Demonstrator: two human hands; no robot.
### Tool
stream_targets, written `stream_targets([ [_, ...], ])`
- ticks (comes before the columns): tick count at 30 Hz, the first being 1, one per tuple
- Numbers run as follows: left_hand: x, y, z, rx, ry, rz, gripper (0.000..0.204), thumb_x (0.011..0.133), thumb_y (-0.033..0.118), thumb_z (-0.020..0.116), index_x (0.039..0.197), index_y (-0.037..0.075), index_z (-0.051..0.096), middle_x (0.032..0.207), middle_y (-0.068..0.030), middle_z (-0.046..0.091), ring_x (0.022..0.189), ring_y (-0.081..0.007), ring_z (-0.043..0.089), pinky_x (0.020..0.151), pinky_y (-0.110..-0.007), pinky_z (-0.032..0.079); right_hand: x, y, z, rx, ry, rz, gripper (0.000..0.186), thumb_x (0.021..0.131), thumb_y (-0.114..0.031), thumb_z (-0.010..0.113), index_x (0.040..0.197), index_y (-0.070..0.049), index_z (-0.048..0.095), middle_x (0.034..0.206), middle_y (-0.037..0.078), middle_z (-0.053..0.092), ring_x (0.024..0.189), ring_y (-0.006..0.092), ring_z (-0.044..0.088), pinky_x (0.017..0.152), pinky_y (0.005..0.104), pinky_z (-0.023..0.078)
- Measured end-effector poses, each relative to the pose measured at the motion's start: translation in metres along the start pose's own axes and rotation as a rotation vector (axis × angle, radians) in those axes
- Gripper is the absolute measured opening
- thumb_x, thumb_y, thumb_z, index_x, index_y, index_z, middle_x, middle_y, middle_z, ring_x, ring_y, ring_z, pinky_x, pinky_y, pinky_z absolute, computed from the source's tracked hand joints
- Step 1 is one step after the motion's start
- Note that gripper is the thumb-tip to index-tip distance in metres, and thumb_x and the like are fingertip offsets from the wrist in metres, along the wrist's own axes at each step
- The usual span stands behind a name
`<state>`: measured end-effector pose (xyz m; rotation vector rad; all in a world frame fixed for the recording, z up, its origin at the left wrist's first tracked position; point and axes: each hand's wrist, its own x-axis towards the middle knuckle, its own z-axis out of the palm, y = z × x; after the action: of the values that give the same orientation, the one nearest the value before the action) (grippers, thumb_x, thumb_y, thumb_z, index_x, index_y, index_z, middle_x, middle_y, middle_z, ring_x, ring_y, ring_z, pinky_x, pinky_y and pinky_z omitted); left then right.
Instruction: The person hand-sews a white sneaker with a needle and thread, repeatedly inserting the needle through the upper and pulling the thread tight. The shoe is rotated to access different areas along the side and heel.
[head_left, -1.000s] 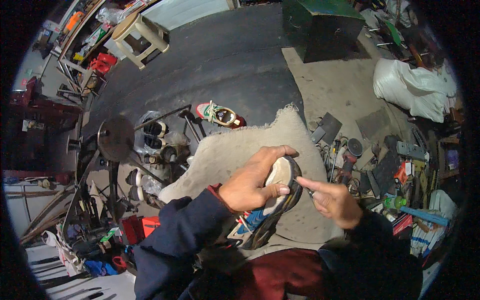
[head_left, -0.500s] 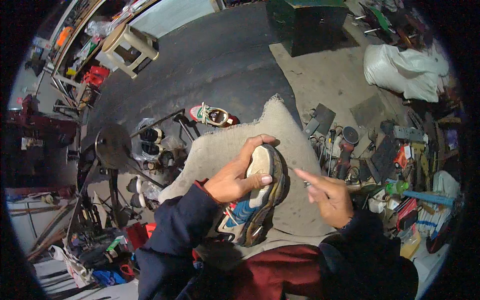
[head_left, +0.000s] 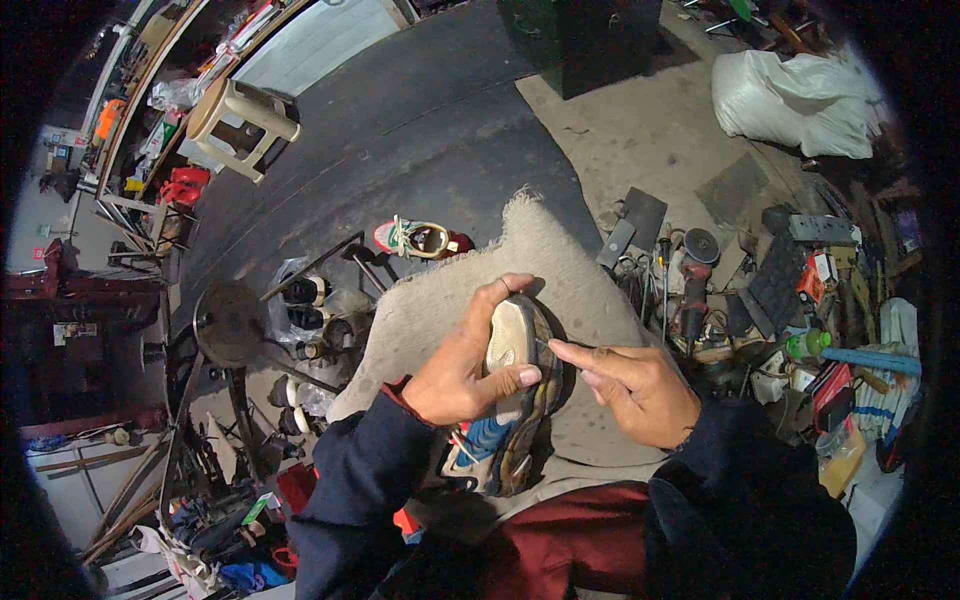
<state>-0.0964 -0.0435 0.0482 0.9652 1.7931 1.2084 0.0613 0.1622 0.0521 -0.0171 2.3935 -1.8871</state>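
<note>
A beige and blue sneaker [head_left: 508, 405] with a dark sole edge lies tilted on my lap, its toe pointing away from me. My left hand [head_left: 462, 368] wraps round its front part, thumb pressed on the upper and fingers over the toe. At the sole's right edge, my right hand [head_left: 635, 388] is closed with the index finger stretched forward. A thin pointed tool [head_left: 545, 343] shows only as a small tip at that fingertip, against the seam between upper and sole; the rest is hidden in the hand. Under the shoe spreads a frayed beige cloth [head_left: 430, 310].
A red and green shoe [head_left: 420, 239] stands on the dark mat [head_left: 400, 150] beyond the cloth. To the left is a metal stand with a round plate [head_left: 228, 322]. An angle grinder [head_left: 695, 280] and loose tools lie at right. Farther off are a stool [head_left: 245, 125] and a white sack [head_left: 795, 105].
My right hand has moved left, bringing the tool's tip from beside the shoe onto its sole edge. My left hand keeps its grip; the whole view has shifted slightly.
</note>
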Motion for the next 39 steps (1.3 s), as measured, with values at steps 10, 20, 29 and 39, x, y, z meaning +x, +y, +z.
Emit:
stream_targets([
  [10,0.0,0.022,0.017,0.329,0.102,0.06,0.083,0.082,0.016,0.08,0.15,0.005,0.034,0.133,-0.0239,0.046,0.124,-0.0435,0.048,0.106,-0.045,0.041,0.027,-0.016,-0.049,-0.155,-0.255,0.088,0.036,0.093,0.001,0.06,0.128,-0.004,0.069,0.084,0.021,0.07,0.067,0.024,0.066,0.065,0.0349,0.051],
  [20,0.003,0.026,0.019,0.376,0.138,-0.107,0.082,0.081,0.015,0.08,0.149,0.007,0.036,0.13,-0.0222,0.047,0.119,-0.0434,0.051,0.096,-0.046,0.049,0.046,-0.01,-0.042,-0.231,-0.261,-0.1,0.036,0.091,0.002,0.061,0.126,0.001,0.068,0.081,0.019,0.07,0.064,0.028,0.068,0.061,0.0356,0.051],
  [29,0.005,0.021,0.021,0.373,0.179,-0.177,0.079,0.082,0.011,0.077,0.149,0.009,0.036,0.13,-0.0225,0.046,0.118,-0.0449,0.051,0.094,-0.047,0.05,0.058,-0.013,-0.036,-0.068,-0.28,0.307,0.037,0.089,0.003,0.059,0.123,-0.002,0.071,0.08,0.018,0.07,0.067,0.029,0.069,0.062,0.0369,0.053],
  [39,-0.002,0.009,0.003,0.217,0.063,0.004,0.082,0.085,0.021,0.079,0.152,0.007,0.034,0.136,-0.0217,0.046,0.128,-0.0421,0.049,0.111,-0.044,0.039,0.041,-0.019,-0.031,-0.599,-0.185,-0.245,0.046,0.079,-0.001,0.067,0.125,-0.008,0.07,0.089,0.013,0.071,0.072,0.034,0.068,0.063,0.0439,0.052],
])
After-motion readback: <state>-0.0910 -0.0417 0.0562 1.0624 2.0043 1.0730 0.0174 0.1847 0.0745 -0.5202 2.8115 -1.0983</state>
